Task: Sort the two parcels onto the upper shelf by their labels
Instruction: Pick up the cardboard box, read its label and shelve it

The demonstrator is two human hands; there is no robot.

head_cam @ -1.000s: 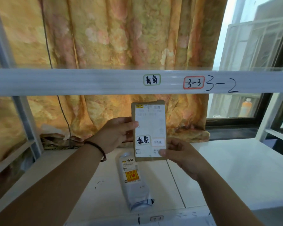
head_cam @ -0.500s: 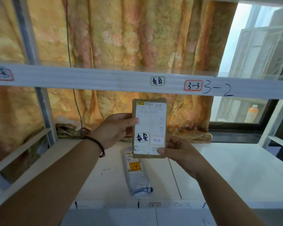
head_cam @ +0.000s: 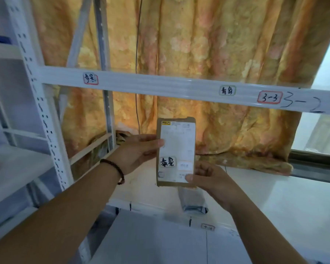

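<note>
Both arms reach forward: the left hand (head_cam: 135, 151) grips the upright brown parcel's (head_cam: 176, 151) left edge, the right hand (head_cam: 211, 180) pinches its near-right corner.

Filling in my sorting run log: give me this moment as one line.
held: brown cardboard parcel with white label, upright | left hand: side | right hand: lower corner | grey plastic mailer: lower shelf

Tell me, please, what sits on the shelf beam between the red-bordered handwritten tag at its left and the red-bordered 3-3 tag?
In the head view, only the green-bordered tag sits on the shelf beam between the left red-bordered tag and the 3-3 tag; the rest is bare white.
</note>
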